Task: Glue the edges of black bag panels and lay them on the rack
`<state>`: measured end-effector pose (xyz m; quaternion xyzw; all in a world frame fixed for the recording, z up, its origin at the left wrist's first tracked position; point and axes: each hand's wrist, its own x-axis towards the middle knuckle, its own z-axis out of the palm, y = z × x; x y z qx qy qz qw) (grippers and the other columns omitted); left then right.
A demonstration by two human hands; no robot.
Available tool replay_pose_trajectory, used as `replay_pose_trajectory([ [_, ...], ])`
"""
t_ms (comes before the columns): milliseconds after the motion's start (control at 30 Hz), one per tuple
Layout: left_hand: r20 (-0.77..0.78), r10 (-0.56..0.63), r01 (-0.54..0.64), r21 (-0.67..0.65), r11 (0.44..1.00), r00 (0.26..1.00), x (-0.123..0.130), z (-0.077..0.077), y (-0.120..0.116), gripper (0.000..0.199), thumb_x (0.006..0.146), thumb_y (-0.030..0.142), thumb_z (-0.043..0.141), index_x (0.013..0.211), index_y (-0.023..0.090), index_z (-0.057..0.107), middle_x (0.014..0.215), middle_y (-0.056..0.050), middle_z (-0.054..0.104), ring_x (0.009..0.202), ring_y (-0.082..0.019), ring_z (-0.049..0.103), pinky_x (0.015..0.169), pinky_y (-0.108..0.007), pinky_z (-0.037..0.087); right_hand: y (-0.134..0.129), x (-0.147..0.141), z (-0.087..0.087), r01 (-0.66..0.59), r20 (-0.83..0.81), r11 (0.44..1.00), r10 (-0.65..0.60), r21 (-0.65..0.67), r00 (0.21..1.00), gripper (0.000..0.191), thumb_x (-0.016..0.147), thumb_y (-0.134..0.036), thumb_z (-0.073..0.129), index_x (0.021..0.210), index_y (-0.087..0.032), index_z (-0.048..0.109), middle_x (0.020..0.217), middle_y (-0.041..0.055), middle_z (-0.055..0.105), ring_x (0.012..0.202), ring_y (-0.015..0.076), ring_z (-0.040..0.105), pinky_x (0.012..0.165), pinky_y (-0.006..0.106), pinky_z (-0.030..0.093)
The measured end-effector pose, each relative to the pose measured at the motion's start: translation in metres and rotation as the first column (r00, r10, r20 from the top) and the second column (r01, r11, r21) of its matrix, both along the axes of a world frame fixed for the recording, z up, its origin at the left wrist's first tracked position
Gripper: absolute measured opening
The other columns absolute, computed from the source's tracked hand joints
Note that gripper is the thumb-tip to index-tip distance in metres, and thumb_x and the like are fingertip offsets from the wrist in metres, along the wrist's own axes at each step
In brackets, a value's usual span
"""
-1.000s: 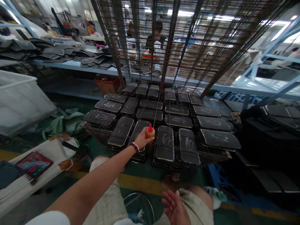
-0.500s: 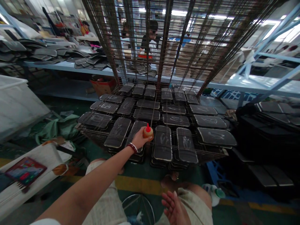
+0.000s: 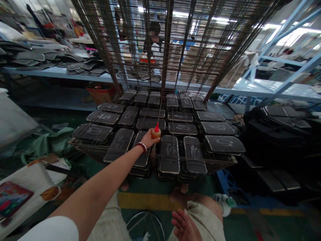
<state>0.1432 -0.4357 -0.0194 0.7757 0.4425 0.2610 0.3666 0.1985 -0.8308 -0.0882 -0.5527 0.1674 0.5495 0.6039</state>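
Observation:
My left hand [image 3: 149, 138] is closed round a small bottle [image 3: 155, 134] of amber liquid with a red pointed nozzle tilted upward. It is over the wire rack [image 3: 225, 162], above the black padded panels. One panel [image 3: 169, 154] lies just right of the bottle, with whitish smears on its face; another panel [image 3: 119, 144] is to the left, and several more fill the rack in rows. Low in the view, my right hand [image 3: 184, 225] hangs over my right thigh, palm up with fingers apart, holding nothing.
Raised wire grids [image 3: 164, 50] stand behind the panels. A blue table [image 3: 57, 72] bears more panels at left. A phone-like device [image 3: 15, 197] lies at lower left. A plastic bottle [image 3: 225, 204] stands at lower right. Beyond the grids is a person [image 3: 152, 43].
The view has shifted to the right, so most things appear further left. My left hand with the bottle sits slightly higher and further left in the picture. My right hand is nearly unchanged.

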Motion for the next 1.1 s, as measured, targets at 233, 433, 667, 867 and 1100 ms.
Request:
replay_pose_trajectory([
  [233,-0.011,0.000,0.000,-0.020,1.000,1.000,-0.002,0.004,-0.001,0.075,0.068,0.040,0.076,0.130,0.017,0.041,0.116,-0.011,0.064,0.105,-0.025,0.062,0.096,-0.040,0.046,0.001,0.000,0.000,0.026,0.047,1.000,-0.027,0.014,0.999,0.077,0.045,-0.066,0.088,0.096,-0.014,0.062,0.091,0.0132,0.072,0.069,0.0204,0.067,0.050,0.023,0.047],
  [433,0.016,0.011,-0.011,-0.026,1.000,1.000,-0.002,0.005,-0.003,0.080,0.066,0.041,0.078,0.132,0.015,0.041,0.117,-0.012,0.064,0.107,-0.026,0.062,0.097,-0.042,0.046,0.001,0.001,0.002,0.033,0.060,0.999,-0.034,0.009,0.998,0.074,0.047,-0.064,0.088,0.095,-0.014,0.063,0.092,0.0140,0.071,0.069,0.0213,0.067,0.050,0.023,0.047],
  [667,0.065,0.047,-0.043,-0.055,0.998,0.997,-0.005,0.001,0.000,0.079,0.066,0.040,0.078,0.130,0.013,0.042,0.120,-0.014,0.063,0.110,-0.027,0.061,0.101,-0.043,0.044,0.001,0.000,0.005,0.036,0.061,0.999,-0.037,0.022,0.997,0.073,0.046,-0.064,0.089,0.094,-0.015,0.063,0.090,0.0125,0.072,0.067,0.0189,0.067,0.049,0.021,0.047],
  [867,0.129,0.100,-0.089,-0.089,0.992,0.987,-0.008,-0.005,0.002,0.073,0.065,0.039,0.079,0.125,0.017,0.046,0.118,-0.011,0.064,0.108,-0.025,0.062,0.099,-0.041,0.045,0.001,-0.001,0.007,0.018,0.072,0.999,-0.020,0.030,0.997,0.072,0.048,-0.063,0.089,0.094,-0.015,0.063,0.090,0.0127,0.072,0.068,0.0188,0.067,0.050,0.021,0.048],
  [1100,0.231,0.108,-0.069,-0.174,0.982,0.967,-0.003,0.007,-0.002,0.069,0.063,0.025,0.081,0.122,0.013,0.047,0.116,-0.014,0.063,0.108,-0.025,0.061,0.102,-0.046,0.043,0.000,0.005,0.010,0.017,0.091,1.000,-0.019,0.022,0.996,0.075,0.044,-0.064,0.089,0.095,-0.014,0.063,0.093,0.0147,0.071,0.073,0.0221,0.067,0.052,0.024,0.048],
])
